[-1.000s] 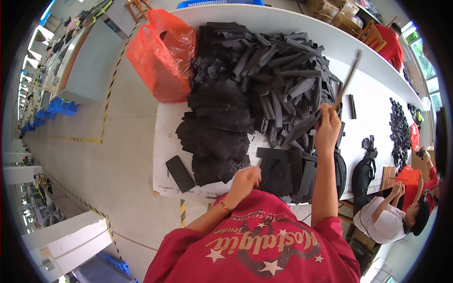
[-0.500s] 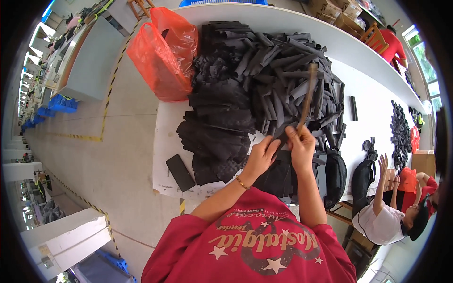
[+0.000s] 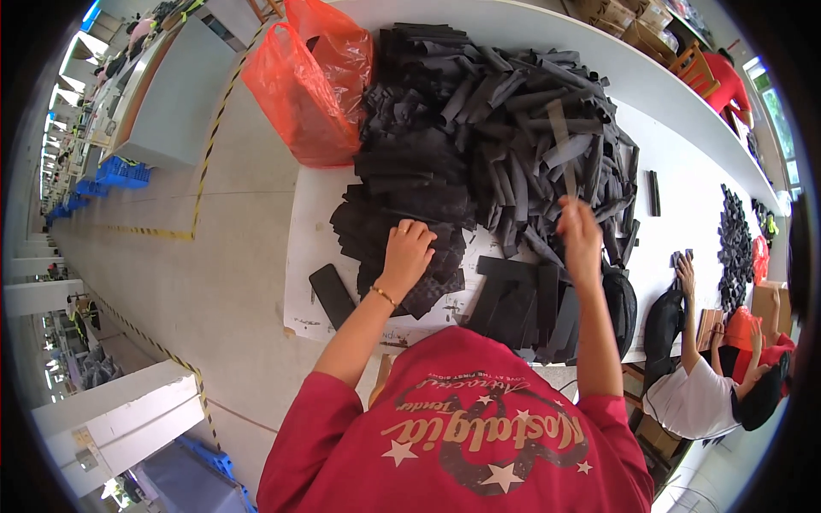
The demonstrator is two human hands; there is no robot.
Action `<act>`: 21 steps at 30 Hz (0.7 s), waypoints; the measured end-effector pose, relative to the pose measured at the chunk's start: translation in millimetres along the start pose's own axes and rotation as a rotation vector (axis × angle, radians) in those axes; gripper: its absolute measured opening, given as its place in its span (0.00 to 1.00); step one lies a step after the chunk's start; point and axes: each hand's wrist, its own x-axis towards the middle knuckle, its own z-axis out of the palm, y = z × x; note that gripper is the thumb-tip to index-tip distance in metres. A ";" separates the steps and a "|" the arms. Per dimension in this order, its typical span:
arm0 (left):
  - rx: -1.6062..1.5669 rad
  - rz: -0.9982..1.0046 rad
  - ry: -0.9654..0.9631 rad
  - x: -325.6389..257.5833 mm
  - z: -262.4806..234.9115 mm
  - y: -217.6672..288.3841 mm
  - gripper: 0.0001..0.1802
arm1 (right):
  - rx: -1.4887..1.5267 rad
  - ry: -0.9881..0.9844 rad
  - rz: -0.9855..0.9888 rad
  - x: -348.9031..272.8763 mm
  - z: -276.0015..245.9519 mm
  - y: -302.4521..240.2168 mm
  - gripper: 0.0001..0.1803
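Observation:
My left hand [image 3: 409, 255] is over the near end of a layered stack of flat black fabric pieces [image 3: 398, 205]. Its fingers are bent and close together, pinching at a black piece on top that barely stands out from the rest. My right hand [image 3: 581, 235] is blurred by motion and closed around a thin, flat brownish stick [image 3: 560, 137]. The stick points away over a heap of loose, curled black strips [image 3: 539, 103]. Flat black panels [image 3: 505, 299] lie on the table between my forearms.
A red plastic bag [image 3: 312, 94] stands at the table's far left corner, and a black phone [image 3: 332, 295] lies near the left edge. Black pouches [image 3: 663, 329] sit at the right. A co-worker in white [image 3: 697, 398] reaches over the table there; a raised ledge [image 3: 667, 90] runs along the back.
My hands have parted. The left has moved left onto the stack with the black piece that was between both hands; the right has shifted right with the stick.

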 end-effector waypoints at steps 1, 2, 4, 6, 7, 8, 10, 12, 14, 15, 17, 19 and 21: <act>0.046 0.047 -0.053 2.9 1.2 -3.7 0.12 | 0.037 -0.054 0.033 -19.9 4.6 10.4 0.16; 0.041 0.046 -0.066 2.3 4.4 -10.1 0.10 | -0.017 -0.112 0.089 -37.5 4.6 9.4 0.13; -0.046 -0.020 -0.086 6.6 1.8 -16.6 0.09 | -0.069 -0.155 0.149 -58.0 0.6 13.5 0.11; -0.201 -0.133 -0.095 13.1 -7.8 -19.1 0.08 | -0.393 -0.166 -0.301 -69.2 -6.4 19.3 0.09; -0.202 -0.123 -0.098 16.7 -12.7 -20.6 0.08 | -0.393 -0.156 -0.298 -72.1 -9.8 19.1 0.09; -0.306 -0.187 -0.132 19.5 -18.0 -21.7 0.08 | -0.453 -0.199 -0.331 -74.3 -13.2 17.6 0.09; -0.441 -0.272 -0.184 24.3 -27.2 -22.3 0.09 | -0.512 -0.242 -0.367 -75.5 -17.2 15.8 0.10; -0.469 -0.290 -0.194 28.9 -34.3 -17.2 0.08 | -0.579 -0.227 -0.476 -73.9 -19.0 14.0 0.11; -0.497 -0.311 -0.200 29.1 -38.4 -14.0 0.08 | -0.604 -0.223 -0.505 -71.3 -19.6 11.9 0.11; -0.503 -0.316 -0.205 28.5 -39.8 -13.0 0.08 | -0.629 -0.220 -0.530 -69.6 -19.6 10.9 0.10; -0.510 -0.321 -0.207 27.9 -41.7 -10.1 0.07 | -0.646 -0.231 -0.553 -66.0 -17.4 12.2 0.10; -0.540 -0.297 -0.207 28.2 -42.3 -5.4 0.07 | -0.663 -0.242 -0.573 -63.4 -14.9 11.8 0.10; -0.549 -0.287 -0.195 29.5 -43.2 0.2 0.07 | -0.654 -0.301 -0.597 -63.1 -7.6 7.2 0.11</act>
